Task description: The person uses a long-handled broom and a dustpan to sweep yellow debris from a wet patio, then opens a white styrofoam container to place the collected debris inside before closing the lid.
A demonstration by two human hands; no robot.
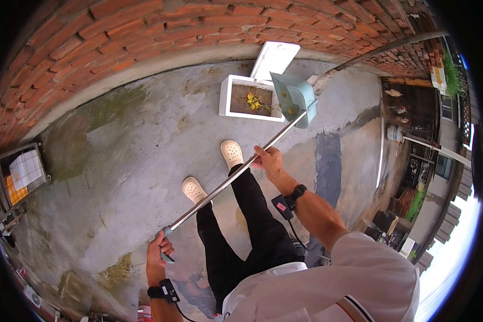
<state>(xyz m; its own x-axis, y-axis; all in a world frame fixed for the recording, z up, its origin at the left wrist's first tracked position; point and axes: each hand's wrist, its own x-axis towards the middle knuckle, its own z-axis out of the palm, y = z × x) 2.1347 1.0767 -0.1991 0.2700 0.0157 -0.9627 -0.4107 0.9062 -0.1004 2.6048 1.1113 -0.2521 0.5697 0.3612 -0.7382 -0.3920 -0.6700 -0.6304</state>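
My left hand [158, 248] is wrapped around the grey-green grip at the end of a long-handled dustpan's metal pole [221, 186]. Farther up, my right hand [269, 162] holds the same pole. The pale green dustpan pan [302, 90] is tilted over the right end of a white foam box [224, 96], with a few yellow bits inside the pan. Brown soil-like material [241, 90] fills the box, and limp yellow leaves on stems [254, 100] lie on top. Where the pan overlaps the box, the box's corner is hidden.
A white foam lid [274, 60] leans behind the box by the brick wall [177, 32]. A wooden pole [386, 49] slants down to the concrete floor [145, 133] at right. At far left stands a wire cage [26, 173]. My cream clogs [231, 152] are near the box.
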